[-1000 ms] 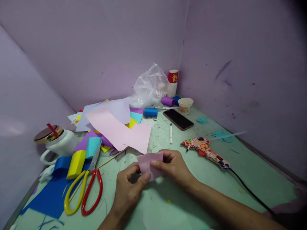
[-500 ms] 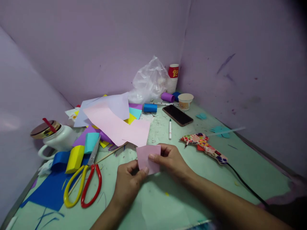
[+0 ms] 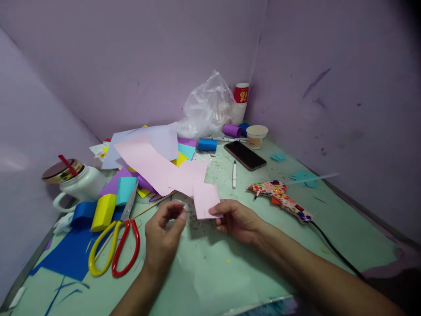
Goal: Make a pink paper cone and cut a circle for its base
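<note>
My right hand [image 3: 235,219] pinches a small rectangle of pink paper [image 3: 205,197] at its lower right corner, thumb on top. The paper is held above the table, over the near end of a larger pink sheet [image 3: 141,160]. Just left of the small piece, my left hand [image 3: 166,232] is apart from it. Its fingers are curved, with a small gap between thumb and forefinger and nothing seen between them. Scissors [image 3: 125,243] with one yellow and one red handle lie left of my left hand, blades pointing away.
Rolled paper pieces, blue sheet [image 3: 67,259] and lidded white mug [image 3: 83,186] are at left. Behind stand a plastic bag [image 3: 207,107], stacked cups [image 3: 241,101] and paper bowl [image 3: 256,136]. A phone [image 3: 245,155], marker [image 3: 234,175] and corded glue gun [image 3: 279,197] lie at right.
My left hand has let go of the small pink paper and drawn back to the left. My right hand has turned the piece, now gripping its lower corner.
</note>
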Demonstrator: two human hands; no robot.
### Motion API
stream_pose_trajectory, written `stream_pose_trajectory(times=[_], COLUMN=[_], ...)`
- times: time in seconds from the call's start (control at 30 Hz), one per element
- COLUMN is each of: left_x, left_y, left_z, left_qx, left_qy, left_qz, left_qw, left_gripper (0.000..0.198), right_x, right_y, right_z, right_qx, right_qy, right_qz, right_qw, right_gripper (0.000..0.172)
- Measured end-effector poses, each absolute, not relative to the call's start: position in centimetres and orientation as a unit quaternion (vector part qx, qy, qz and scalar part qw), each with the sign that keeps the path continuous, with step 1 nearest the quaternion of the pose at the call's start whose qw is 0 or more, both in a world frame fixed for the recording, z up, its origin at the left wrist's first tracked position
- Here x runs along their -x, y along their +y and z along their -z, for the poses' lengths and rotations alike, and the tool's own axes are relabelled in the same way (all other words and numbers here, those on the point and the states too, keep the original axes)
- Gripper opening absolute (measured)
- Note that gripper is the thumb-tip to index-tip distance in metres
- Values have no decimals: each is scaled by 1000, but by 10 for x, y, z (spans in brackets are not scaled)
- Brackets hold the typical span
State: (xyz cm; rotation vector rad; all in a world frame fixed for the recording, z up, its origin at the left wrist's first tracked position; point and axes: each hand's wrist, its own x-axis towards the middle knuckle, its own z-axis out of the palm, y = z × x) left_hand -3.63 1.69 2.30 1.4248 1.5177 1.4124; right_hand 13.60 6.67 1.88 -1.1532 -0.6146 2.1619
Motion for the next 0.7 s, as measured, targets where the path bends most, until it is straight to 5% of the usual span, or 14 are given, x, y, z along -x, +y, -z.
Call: stream_pose_trajectory(times=[0.1, 0.17, 0.27, 0.4, 0.5, 0.7], left_x=[37, 36, 36, 41, 41, 40], left_y=[18, 18, 18, 17, 17, 15], left_z=[-23, -24, -26, -30, -31, -26], left_qx=[-746, -812, -820, -781, -777, -796], left_qy=[463, 372, 333, 362, 357, 348], left_qz=[-474, -449, -466, -508, -518, -496], left_qw=[69, -1, -23, -22, -16, -12], left_gripper=[29, 33, 33, 30, 29, 33], right_x=[-137, -136, -138, -144, -146, -141], right_y=[66, 64, 62, 63, 64, 60], right_z=[-21, -23, -26, -28, -27, -21], right_qx=[429, 424, 412, 430, 420, 387], right_qy=[-216, -210, -229, -299, -310, -363], right_qz=[-833, -844, -854, -809, -827, -807], right_qw=[274, 251, 220, 266, 210, 259], right_gripper=[9, 10, 5, 42, 57, 29])
